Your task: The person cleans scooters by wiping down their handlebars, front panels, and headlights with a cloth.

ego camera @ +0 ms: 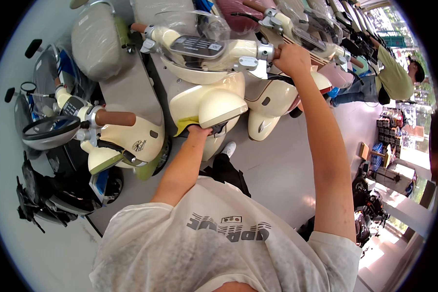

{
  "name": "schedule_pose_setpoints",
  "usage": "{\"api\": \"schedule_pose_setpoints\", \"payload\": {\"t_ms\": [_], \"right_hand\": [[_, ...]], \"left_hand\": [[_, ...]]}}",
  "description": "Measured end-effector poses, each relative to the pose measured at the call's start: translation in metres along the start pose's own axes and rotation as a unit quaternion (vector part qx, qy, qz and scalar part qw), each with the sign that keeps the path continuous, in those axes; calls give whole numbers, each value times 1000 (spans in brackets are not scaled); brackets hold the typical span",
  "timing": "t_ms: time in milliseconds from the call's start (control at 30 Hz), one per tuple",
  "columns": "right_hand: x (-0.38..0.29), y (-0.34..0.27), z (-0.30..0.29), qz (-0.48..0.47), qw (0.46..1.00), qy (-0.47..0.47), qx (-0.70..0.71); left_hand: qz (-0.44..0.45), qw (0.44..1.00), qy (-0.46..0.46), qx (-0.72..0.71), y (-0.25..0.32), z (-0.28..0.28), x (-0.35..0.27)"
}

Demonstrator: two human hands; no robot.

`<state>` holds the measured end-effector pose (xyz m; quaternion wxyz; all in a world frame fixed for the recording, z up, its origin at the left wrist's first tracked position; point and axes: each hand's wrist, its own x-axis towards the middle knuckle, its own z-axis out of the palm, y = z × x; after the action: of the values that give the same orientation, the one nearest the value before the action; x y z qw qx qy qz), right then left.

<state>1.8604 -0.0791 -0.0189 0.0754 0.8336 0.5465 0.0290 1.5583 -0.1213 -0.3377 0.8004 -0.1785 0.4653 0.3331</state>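
A cream electric scooter (208, 85) faces me, its round headlight housing (221, 107) jutting out above the front wheel area. My right hand (292, 60) is wrapped round the brown handlebar grip (277, 53), at the end of the bar on my right. Low under the headlight, my left hand (200, 130) holds a yellow cloth (185, 125) against the scooter's front. Its fingertips are hidden, and a dark grey patch shows beside the thumb. Between the grips sits a dark dashboard (197, 46) with stickers, behind a clear windscreen (208, 25).
Close on the left stands another cream scooter (131, 137) with a round mirror (51, 127). A third cream scooter (264, 98) is tight on the right. Black scooters (58, 193) are at far left. A person in a light green top (394, 75) bends over scooters at right.
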Motion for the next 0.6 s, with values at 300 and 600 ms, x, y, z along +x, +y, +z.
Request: {"api": "schedule_pose_setpoints", "payload": {"t_ms": [300,600], "right_hand": [[-2,7,5,-28,998,30,43],[-45,31,-7,-210,847,261,412]], "left_hand": [[-43,998,-33,-27,-45,23,-12],[-28,994,-92,52,-77,35,-40]]}}
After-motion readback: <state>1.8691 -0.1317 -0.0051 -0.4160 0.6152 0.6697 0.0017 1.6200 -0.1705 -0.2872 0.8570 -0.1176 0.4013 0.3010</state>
